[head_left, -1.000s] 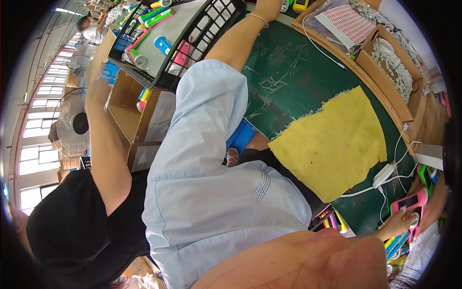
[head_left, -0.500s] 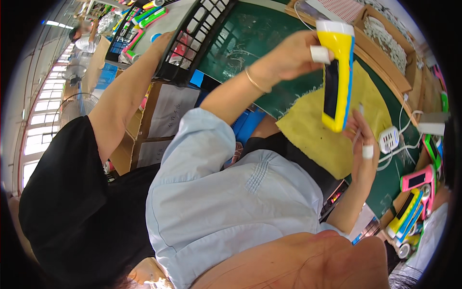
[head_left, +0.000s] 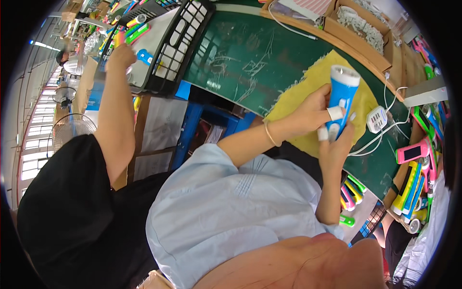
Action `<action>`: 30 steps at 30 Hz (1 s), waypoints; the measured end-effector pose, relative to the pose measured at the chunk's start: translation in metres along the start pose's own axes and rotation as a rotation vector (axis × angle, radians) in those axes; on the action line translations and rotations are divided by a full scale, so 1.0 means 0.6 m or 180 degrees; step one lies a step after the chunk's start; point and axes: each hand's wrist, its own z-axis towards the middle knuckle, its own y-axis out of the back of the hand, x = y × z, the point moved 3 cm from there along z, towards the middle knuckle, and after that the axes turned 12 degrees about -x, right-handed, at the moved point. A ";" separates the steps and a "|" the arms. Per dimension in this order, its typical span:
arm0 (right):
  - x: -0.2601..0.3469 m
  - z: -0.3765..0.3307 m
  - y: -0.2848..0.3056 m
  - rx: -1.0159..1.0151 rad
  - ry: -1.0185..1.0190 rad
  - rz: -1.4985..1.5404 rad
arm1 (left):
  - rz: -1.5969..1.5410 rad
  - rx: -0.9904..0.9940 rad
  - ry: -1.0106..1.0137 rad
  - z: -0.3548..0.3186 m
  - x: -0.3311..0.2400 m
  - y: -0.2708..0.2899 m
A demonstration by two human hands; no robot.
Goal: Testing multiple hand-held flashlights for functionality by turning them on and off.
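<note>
A flashlight (head_left: pixel 342 91) with a blue body and a white head is held tilted over a yellow cloth (head_left: pixel 288 108). Round its near side close the fingers of my left hand (head_left: pixel 315 108), a bracelet on the wrist and white tape on one digit. My right hand (head_left: pixel 338 144), also with white tape on a digit, grips the lower end of the flashlight. A small white bit shows beside the right fingers; I cannot tell what it is. The cloth lies on a green tabletop (head_left: pixel 231 58).
A co-worker's arm (head_left: pixel 118 120) reaches into a black crate (head_left: pixel 168 72) of flashlights at the left. A white multi-port charger (head_left: pixel 376 119) with cables lies right of the cloth. Small white parts fill a cardboard box (head_left: pixel 385 62) at the back. More colourful flashlights (head_left: pixel 409 188) stand at the right.
The flashlight has turned from its yellow face with a dark panel to its blue side, moving down a little. My right hand has come onto it. The co-worker's hand has shifted within the crate.
</note>
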 end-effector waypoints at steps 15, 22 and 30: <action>-0.054 -0.038 0.006 0.0089 -0.0665 0.0948 | -0.1228 -0.0157 0.2137 0.042 0.002 -0.015; -0.063 -0.026 0.031 0.0057 -0.1976 0.1957 | -0.0450 -0.0660 0.1695 0.067 0.016 0.010; -0.086 0.012 0.065 0.0244 -0.2438 0.3092 | 0.2749 -0.1096 -0.0710 0.118 -0.055 0.021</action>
